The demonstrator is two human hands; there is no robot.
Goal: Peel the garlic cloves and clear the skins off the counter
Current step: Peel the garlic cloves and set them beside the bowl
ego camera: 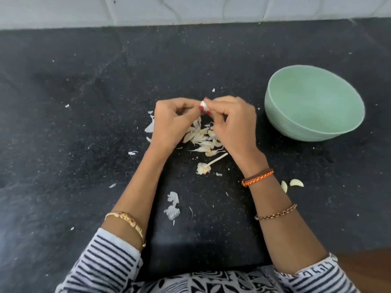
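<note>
Both hands pinch one garlic clove point(203, 105) between their fingertips, above the middle of the black counter point(84, 102). The left hand point(172, 121) holds it from one side and the right hand point(234, 123) from the other. Right under them lies a pile of garlic skins point(203, 138). The bare garlic stem point(208, 164) lies nearer the front edge. Two peeled cloves point(293, 184) lie beside the right wrist. A green bowl point(313, 102) stands toward the right edge.

To your right the green bowl point(313, 104) blocks the black counter point(84, 102); the skin pile point(203, 138) and garlic stem point(208, 164) clutter its centre.
</note>
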